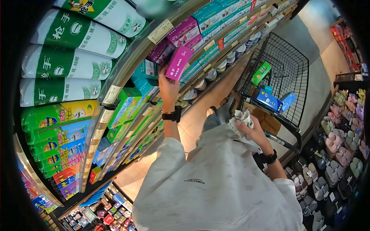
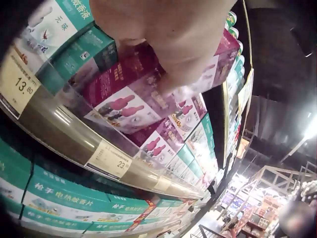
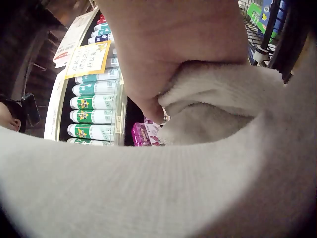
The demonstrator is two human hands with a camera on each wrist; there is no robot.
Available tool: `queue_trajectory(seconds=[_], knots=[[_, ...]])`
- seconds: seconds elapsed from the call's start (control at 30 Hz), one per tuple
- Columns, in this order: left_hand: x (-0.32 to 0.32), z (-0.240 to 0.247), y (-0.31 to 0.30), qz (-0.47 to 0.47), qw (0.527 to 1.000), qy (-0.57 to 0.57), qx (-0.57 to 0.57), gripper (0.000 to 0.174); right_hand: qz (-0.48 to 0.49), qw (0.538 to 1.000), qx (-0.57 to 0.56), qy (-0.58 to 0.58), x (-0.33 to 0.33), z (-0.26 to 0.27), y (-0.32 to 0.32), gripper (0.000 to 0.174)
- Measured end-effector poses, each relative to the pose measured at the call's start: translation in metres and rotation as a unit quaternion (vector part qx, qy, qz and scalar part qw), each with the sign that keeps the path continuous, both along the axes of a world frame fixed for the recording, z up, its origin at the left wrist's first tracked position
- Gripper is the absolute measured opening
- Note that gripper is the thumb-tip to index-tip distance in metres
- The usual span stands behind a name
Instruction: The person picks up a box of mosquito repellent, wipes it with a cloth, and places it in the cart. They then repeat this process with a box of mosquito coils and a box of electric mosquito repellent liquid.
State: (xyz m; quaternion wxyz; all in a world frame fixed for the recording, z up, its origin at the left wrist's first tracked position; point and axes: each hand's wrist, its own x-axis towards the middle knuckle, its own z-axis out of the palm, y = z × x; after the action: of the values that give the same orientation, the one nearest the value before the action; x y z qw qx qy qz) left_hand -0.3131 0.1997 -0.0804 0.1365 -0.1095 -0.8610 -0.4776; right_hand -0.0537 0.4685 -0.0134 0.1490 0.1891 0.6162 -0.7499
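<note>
My left hand grips the lower end of a purple box with white lettering, held at the shelf front. In the left wrist view the fingers lie over the purple box, which has bottles pictured on its side. Similar purple boxes stand on the shelf right behind it. My right hand, in front of my body, holds a crumpled whitish cloth. In the right wrist view the thumb presses into its folds, and the other fingers are mostly hidden.
A black wire shopping cart stands to my right, holding a green box and blue packages. Green-and-white spray cans fill the upper shelf at left. Teal boxes continue along the shelf. Slippers hang at far right.
</note>
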Motion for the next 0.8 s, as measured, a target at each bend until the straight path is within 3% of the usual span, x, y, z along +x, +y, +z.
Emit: queue_trajectory(seconds=[0.07,0.13,0.2,0.33,0.4,0.43,0.47,0.5,0.53,0.6,0.63,0.7,0.73,0.8], knots=[[0.001,0.005,-0.003,-0.007,1.0,-0.019,0.001,0.069,0.004,1.0,0.004,0.005,-0.004,-0.003,0.005,0.038],[0.004,0.012,-0.003,0.011,0.999,-0.026,-0.03,0.056,0.005,1.0,0.007,0.011,-0.011,-0.004,0.005,0.038],[0.007,0.017,0.0,0.018,0.998,0.038,-0.044,0.054,-0.01,1.0,0.018,0.018,-0.017,-0.004,0.005,0.035],[0.029,0.031,-0.001,-0.013,0.999,0.013,0.051,0.058,-0.008,1.0,0.001,0.029,-0.024,-0.013,0.002,0.039],[0.044,0.038,-0.007,-0.062,0.986,0.141,-0.067,0.065,-0.044,0.992,0.027,0.112,-0.03,-0.016,-0.002,0.066],[0.059,0.047,-0.009,-0.071,0.981,0.14,-0.113,0.07,-0.043,0.992,0.027,0.114,-0.035,-0.006,-0.005,0.066],[0.077,0.039,-0.015,-0.106,0.993,-0.027,-0.051,0.074,-0.059,0.985,0.018,0.164,-0.041,0.009,-0.007,0.081],[0.093,0.031,-0.02,-0.135,0.971,-0.195,0.012,0.079,-0.074,0.975,0.007,0.211,-0.044,0.018,-0.009,0.097],[0.101,0.044,-0.016,-0.13,0.972,-0.196,0.012,0.079,-0.07,0.975,0.004,0.21,-0.045,0.017,-0.01,0.097],[0.112,0.073,-0.007,-0.332,0.901,-0.281,-0.008,0.09,-0.036,0.972,-0.064,0.225,-0.05,0.014,-0.011,0.112],[0.117,0.079,-0.003,-0.325,0.903,-0.28,-0.009,0.09,0.035,0.98,0.034,0.194,-0.047,0.01,-0.005,0.108],[0.122,0.084,0.006,-0.41,0.861,-0.29,0.077,0.091,0.059,0.983,-0.004,0.174,-0.046,0.005,-0.005,0.106],[0.121,0.084,0.006,-0.407,0.863,-0.29,0.076,0.091,0.079,0.985,-0.039,0.15,-0.045,0.002,-0.005,0.104],[0.12,0.081,0.005,-0.431,0.847,-0.306,0.06,0.096,0.07,0.98,0.01,0.187,-0.043,-0.002,-0.007,0.095]])
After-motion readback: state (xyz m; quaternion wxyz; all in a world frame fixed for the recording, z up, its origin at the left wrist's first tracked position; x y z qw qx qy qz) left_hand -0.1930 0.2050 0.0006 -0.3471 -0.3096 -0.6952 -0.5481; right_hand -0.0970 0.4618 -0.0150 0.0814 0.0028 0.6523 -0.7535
